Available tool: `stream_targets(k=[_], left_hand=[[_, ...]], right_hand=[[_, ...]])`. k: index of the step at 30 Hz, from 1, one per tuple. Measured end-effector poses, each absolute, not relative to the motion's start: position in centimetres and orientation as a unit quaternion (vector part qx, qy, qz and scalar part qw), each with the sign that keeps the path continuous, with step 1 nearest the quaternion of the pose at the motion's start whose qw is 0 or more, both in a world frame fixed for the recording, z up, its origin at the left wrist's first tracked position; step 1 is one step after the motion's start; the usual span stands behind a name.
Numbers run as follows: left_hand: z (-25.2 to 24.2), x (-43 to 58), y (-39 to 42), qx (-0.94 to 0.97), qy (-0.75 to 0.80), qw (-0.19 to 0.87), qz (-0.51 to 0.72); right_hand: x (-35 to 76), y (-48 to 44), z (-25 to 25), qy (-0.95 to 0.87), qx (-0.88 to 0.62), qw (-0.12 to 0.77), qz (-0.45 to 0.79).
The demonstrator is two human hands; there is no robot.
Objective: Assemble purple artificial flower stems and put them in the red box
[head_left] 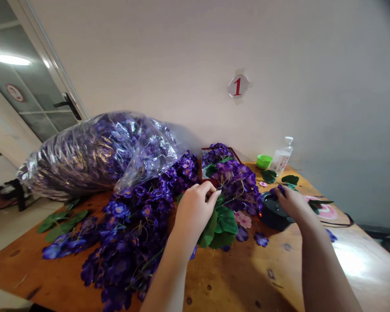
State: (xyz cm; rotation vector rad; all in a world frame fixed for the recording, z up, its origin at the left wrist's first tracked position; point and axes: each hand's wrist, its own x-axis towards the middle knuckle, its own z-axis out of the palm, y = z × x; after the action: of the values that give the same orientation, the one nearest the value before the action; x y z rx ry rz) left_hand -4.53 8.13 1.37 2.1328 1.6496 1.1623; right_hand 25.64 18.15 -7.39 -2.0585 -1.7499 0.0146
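Note:
My left hand [196, 203] is closed in a pinch on the stem of an artificial purple flower bunch [238, 180], whose blooms lean to the right. Green fabric leaves [225, 223] spread just below these fingers. Over a round dark pot [274, 210] with a small orange light, my right hand [290, 201] is closed on a small purple flower [281, 190], only partly visible between the fingers. Whether that flower touches the pot's contents is hidden. Loose purple blossoms [261, 239] and pink blossoms [243, 219] lie on the wooden table [230, 277] near the pot.
A large clear plastic bag [100, 151] full of purple flowers fills the back left. Purple flower bunches [126, 247] are heaped before it. Behind stand a red-rimmed tray [202, 164] with flowers, a green cup [264, 162] and a clear bottle [282, 157]. A black cord [339, 224] lies at right.

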Motion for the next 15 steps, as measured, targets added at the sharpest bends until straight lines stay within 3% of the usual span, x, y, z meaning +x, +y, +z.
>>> stream_targets(k=[9, 15], left_hand=[[1.4, -4.8, 8.1, 0.721, 0.555, 0.093, 0.405], [1.5, -4.9, 8.0, 0.722, 0.552, 0.093, 0.407]], right_hand=[[25.9, 17.7, -6.6, -0.589, -0.761, 0.267, 0.046], [25.9, 17.1, -5.8, -0.516, -0.742, 0.404, 0.139]])
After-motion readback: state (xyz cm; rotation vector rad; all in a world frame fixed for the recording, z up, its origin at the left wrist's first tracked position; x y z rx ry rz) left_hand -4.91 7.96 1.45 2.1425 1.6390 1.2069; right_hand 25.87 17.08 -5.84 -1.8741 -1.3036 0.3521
